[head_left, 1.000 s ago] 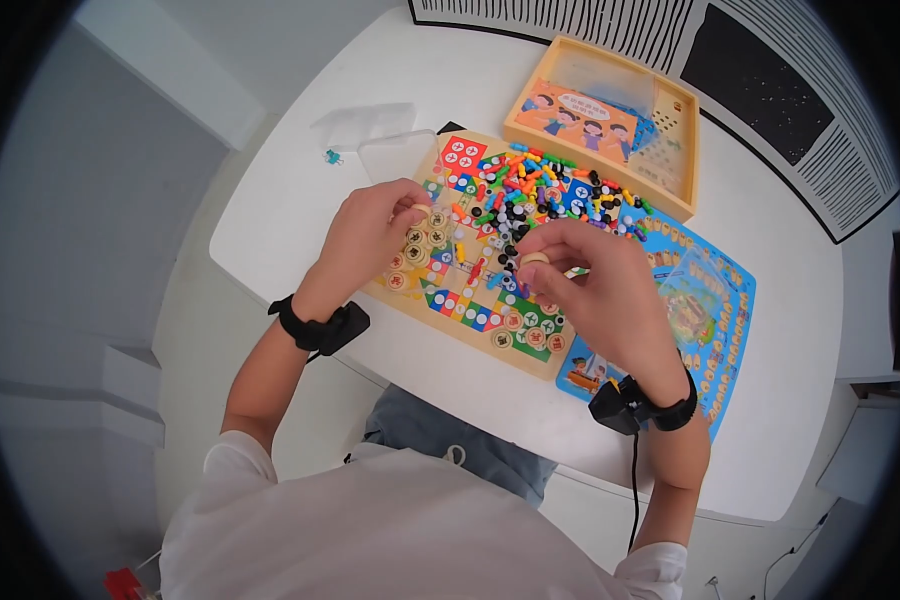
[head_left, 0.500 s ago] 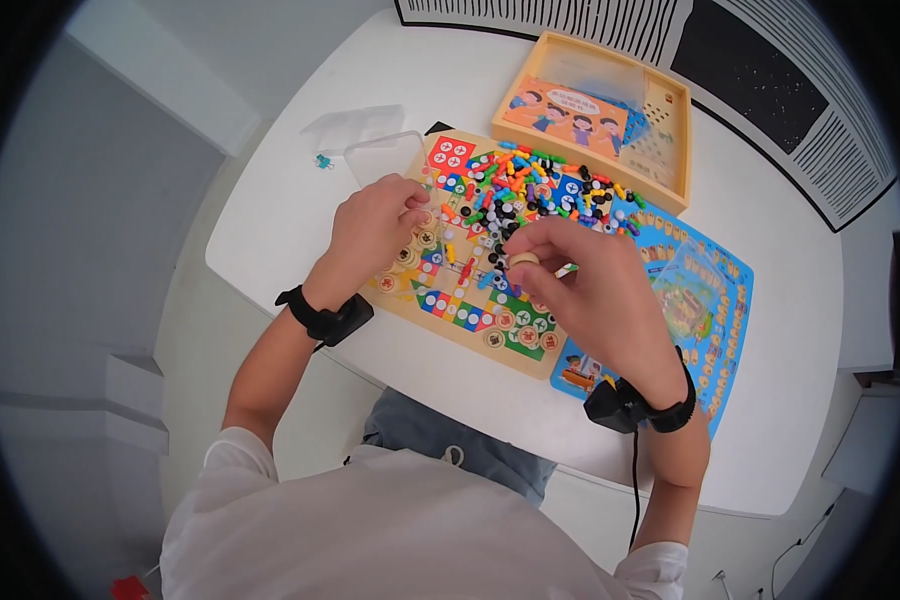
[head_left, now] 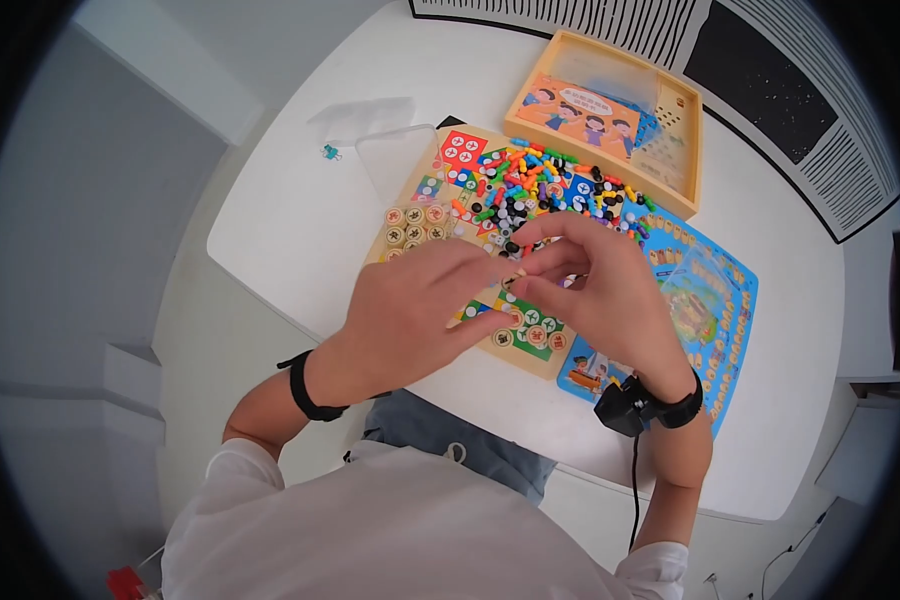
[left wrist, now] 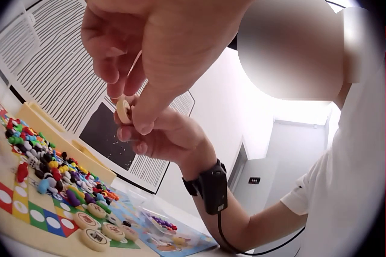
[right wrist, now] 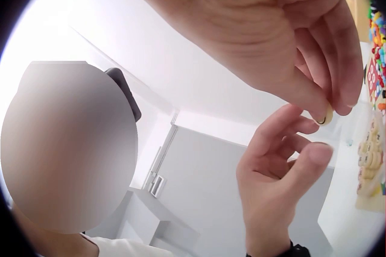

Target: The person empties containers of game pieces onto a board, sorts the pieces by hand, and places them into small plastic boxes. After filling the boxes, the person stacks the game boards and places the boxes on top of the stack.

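My right hand (head_left: 605, 290) pinches a wooden xiangqi piece (right wrist: 326, 115) between thumb and fingertips, above the game board (head_left: 522, 355). My left hand (head_left: 410, 310) is right beside it, thumb and fingers spread apart, fingertips close to the piece. In the left wrist view the same xiangqi piece (left wrist: 123, 111) appears edge-on between the two hands. Rows of xiangqi pieces (head_left: 415, 232) sit at the board's left side, partly hidden by my left hand. Several loose xiangqi pieces (head_left: 536, 336) lie near the board's front right corner.
A heap of colourful pegs and beads (head_left: 540, 190) covers the board's back. Behind it stands a wooden box (head_left: 595, 168) with a picture booklet. A blue game sheet (head_left: 735, 300) lies right, bearing a clear container (head_left: 692, 300). A clear plastic tray (head_left: 395, 150) sits back left.
My left hand let go of a piece at the rows on the left, then moved right to my right hand. The right hand keeps its pinch on a piece, nearly in place.
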The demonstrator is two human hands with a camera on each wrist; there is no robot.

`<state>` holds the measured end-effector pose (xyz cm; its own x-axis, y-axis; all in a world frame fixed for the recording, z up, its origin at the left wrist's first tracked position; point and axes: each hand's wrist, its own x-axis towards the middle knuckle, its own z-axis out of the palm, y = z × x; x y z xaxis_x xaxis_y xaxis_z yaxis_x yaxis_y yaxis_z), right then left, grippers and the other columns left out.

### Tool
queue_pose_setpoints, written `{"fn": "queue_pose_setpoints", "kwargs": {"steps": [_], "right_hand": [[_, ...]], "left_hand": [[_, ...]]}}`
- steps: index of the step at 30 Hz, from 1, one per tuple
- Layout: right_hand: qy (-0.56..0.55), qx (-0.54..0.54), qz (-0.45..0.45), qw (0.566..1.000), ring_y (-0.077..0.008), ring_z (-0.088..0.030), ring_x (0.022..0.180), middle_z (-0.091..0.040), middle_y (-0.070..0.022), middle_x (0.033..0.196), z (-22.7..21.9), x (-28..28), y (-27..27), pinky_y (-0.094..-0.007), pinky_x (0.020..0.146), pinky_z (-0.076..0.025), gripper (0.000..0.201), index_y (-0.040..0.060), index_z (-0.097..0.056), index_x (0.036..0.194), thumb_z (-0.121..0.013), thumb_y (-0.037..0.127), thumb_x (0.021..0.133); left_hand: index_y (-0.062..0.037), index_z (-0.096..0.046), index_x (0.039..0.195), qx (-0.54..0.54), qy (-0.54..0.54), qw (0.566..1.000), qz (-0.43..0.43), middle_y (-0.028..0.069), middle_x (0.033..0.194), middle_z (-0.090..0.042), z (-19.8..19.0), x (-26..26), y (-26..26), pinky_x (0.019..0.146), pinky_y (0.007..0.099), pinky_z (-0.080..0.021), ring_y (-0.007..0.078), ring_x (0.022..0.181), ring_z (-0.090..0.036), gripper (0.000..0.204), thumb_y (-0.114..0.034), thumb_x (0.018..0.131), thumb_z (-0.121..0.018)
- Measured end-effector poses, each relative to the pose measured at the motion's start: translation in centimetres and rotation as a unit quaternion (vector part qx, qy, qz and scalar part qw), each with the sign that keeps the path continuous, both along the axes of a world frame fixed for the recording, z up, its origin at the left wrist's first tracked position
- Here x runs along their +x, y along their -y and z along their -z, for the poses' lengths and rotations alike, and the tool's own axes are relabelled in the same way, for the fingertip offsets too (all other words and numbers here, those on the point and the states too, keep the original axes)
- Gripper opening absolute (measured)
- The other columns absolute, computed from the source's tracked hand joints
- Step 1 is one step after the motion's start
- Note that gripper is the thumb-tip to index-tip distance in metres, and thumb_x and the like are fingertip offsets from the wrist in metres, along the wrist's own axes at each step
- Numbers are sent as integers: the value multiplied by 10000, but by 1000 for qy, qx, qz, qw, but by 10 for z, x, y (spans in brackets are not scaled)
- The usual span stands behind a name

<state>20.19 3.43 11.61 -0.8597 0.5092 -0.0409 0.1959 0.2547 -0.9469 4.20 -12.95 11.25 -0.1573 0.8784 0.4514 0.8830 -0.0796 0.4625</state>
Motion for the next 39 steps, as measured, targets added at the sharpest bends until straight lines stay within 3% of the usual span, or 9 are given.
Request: {"fn": "queue_pose_setpoints", "kwargs": {"steps": [2,8,11,15,17,20,23,39], "right_hand": [[15,-2,-37,999,-154,-767,821,-802,-97,942,-3,2,0,-304,700,-588,344,17,-688,1218,-805,58,897],[42,-96,-62,993,-120,-737,741,-800,-80,888,-7,1,0,-274,625,-555,307,17,-686,1181,-807,68,903],[9,-18,-25,999,-106,-721,735,-792,-72,851,-3,2,0,-271,644,-552,274,16,-688,1146,-809,80,908],[2,-40,-22,999,-98,-718,745,-786,-64,837,-4,3,-7,-274,673,-555,242,18,-693,1120,-803,88,916],[12,-14,-16,1000,-95,-722,765,-786,-60,840,-4,4,-7,-277,699,-557,229,22,-700,1102,-806,116,922],[13,1,-24,1000,-100,-723,759,-786,-62,845,-2,4,-7,-280,673,-563,223,21,-707,1086,-805,145,928],[32,7,-28,999,-105,-726,757,-785,-66,843,-6,4,-5,-283,647,-573,219,21,-714,1065,-807,162,926],[17,48,-54,997,-153,-716,701,-766,-82,804,-17,8,0,-308,675,-571,136,1,-714,1012,-772,93,930]], "left_hand": [[-119,-770,1077,31,-67,997,28,22,989,-731,11,2,0,613,303,-574,167,795,-719,371,-142,741,-928],[-109,-772,1021,60,-106,992,20,28,924,-738,13,-1,0,618,310,-578,198,778,-730,321,-134,735,-916],[-101,-779,979,38,-88,995,-21,29,903,-737,8,-13,1,643,326,-587,211,781,-734,281,-140,735,-914],[-89,-789,973,19,-63,997,-42,32,903,-742,12,-29,5,648,328,-569,210,759,-718,282,-166,738,-924],[-94,-799,1000,-103,13,978,-179,27,921,-747,11,-39,2,651,325,-542,207,740,-693,306,-229,756,-926],[-102,-804,1026,-152,-3,962,-227,22,910,-733,28,-63,-6,658,330,-523,202,737,-673,348,-322,780,-915],[-112,-806,1041,-222,-17,944,-245,19,899,-717,39,-68,-12,682,345,-535,204,767,-689,375,-384,797,-893],[-153,-769,1122,-195,-48,951,-234,6,901,-675,53,-62,-18,676,349,-537,206,790,-698,392,-350,802,-879]]}}
